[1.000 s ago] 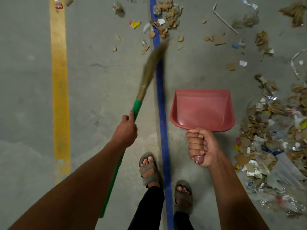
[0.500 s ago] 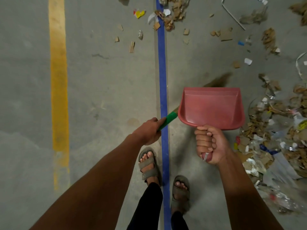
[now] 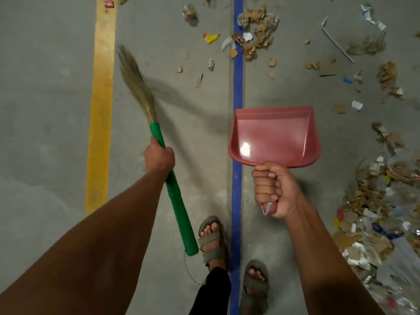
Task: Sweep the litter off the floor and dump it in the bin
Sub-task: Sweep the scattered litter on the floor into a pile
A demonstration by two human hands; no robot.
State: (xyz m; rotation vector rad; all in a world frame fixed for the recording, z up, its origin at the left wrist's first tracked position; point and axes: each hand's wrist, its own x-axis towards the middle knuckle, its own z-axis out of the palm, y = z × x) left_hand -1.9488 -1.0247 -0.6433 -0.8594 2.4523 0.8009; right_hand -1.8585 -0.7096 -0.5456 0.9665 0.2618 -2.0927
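My left hand (image 3: 159, 156) grips the green handle of a grass broom (image 3: 175, 196). Its bristles (image 3: 136, 80) point up and to the left, near the yellow line. My right hand (image 3: 273, 189) holds the handle of a red dustpan (image 3: 275, 135), which is held above the floor with nothing in it. Scattered litter (image 3: 254, 35), cardboard bits and wrappers, lies ahead around the blue line. A large litter pile (image 3: 381, 201) of cardboard and plastic sits at the right. No bin is in view.
A yellow floor line (image 3: 101, 110) runs down the left and a blue floor line (image 3: 237, 92) down the middle of the grey concrete. My two sandalled feet (image 3: 212, 237) stand by the blue line. A thin metal strip (image 3: 336, 42) lies at the far right.
The broom swung from behind the dustpan on the right over to the left, bristles now near the yellow line. My left hand moved left with it. The dustpan stayed held.
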